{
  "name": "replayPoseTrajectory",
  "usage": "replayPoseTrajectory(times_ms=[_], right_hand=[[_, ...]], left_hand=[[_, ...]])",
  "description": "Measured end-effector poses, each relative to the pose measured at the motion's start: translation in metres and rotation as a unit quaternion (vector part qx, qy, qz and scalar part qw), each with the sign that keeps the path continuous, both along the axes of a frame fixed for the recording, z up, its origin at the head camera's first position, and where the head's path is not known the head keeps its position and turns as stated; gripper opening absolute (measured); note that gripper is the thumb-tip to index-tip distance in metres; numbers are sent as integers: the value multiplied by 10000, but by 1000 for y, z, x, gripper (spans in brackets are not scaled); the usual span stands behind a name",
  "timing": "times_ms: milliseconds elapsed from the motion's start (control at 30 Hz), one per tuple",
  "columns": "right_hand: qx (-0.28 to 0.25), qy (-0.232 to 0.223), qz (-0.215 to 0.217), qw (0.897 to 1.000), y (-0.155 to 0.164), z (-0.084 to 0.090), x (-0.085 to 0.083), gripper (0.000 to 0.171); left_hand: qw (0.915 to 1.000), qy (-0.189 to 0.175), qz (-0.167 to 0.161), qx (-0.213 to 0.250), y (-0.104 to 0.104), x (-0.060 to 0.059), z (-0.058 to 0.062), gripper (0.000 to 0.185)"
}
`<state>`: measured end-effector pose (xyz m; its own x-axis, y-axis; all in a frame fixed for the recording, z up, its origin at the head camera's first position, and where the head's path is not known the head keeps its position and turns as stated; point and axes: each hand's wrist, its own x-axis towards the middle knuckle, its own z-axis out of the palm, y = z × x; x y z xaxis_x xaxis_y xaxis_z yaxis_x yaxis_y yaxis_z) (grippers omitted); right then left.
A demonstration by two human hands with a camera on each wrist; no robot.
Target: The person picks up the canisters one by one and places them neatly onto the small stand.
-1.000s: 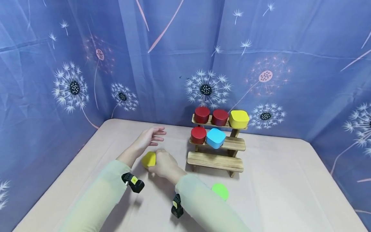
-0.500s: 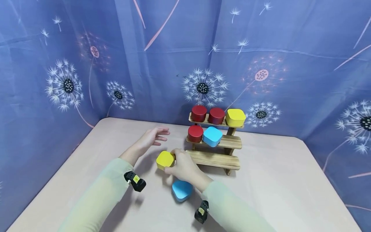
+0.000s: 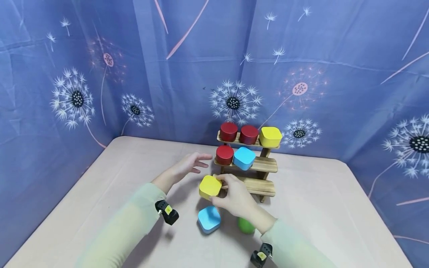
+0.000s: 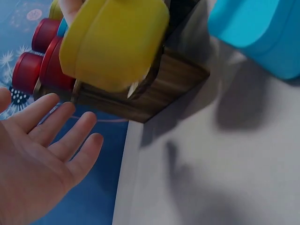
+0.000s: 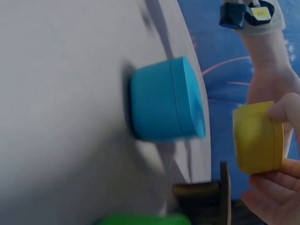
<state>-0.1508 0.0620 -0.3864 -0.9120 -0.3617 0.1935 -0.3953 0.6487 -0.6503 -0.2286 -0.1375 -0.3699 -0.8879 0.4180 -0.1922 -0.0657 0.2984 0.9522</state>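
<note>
Head view: right hand [image 3: 236,195] grips yellow box [image 3: 210,186] beside wooden rack [image 3: 264,186].

A yellow box [image 3: 210,185], blue box [image 3: 209,219] and green box [image 3: 245,225] sit before blue dandelion-print cloth [image 3: 187,67].

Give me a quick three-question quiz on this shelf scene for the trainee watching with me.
1. True or false: the right hand grips the yellow box.
2. How many red tins stand on the wooden rack? A) two B) three C) four
3. Fill in: the left hand is ____, holding nothing.

Key:
1. True; its fingers curl round the box.
2. B: two on the top step, one on the middle step.
3. Open.
</note>
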Motion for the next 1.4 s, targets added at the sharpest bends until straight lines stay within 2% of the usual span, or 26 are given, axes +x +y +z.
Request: replayPoseTrajectory(times_ms=[200, 333, 500, 667, 1033, 1400], right_hand=[[-214, 80, -137, 9996, 23, 3, 3, 57], [-335, 116, -66, 9994, 40, 3, 3, 57], [-594, 368, 130, 9975, 63, 1, 2, 57], [-657, 421, 63, 9969, 87, 0, 0, 58], [-497, 1338, -147, 9897, 131, 10, -16, 55], [-365, 1537, -369, 9868, 149, 17, -41, 55]], left_hand=[[10000, -41, -9, -1, 7, 1, 0, 55], [9999, -90, 40, 86, 8, 1, -1, 54], [9998, -108, -8, 177, 6, 2, -4, 55], [9998, -145, -52, 127, 5, 2, -6, 55], [9997, -243, -28, 94, 6, 3, -6, 54], [9996, -173, -58, 202, 6, 4, -10, 54]])
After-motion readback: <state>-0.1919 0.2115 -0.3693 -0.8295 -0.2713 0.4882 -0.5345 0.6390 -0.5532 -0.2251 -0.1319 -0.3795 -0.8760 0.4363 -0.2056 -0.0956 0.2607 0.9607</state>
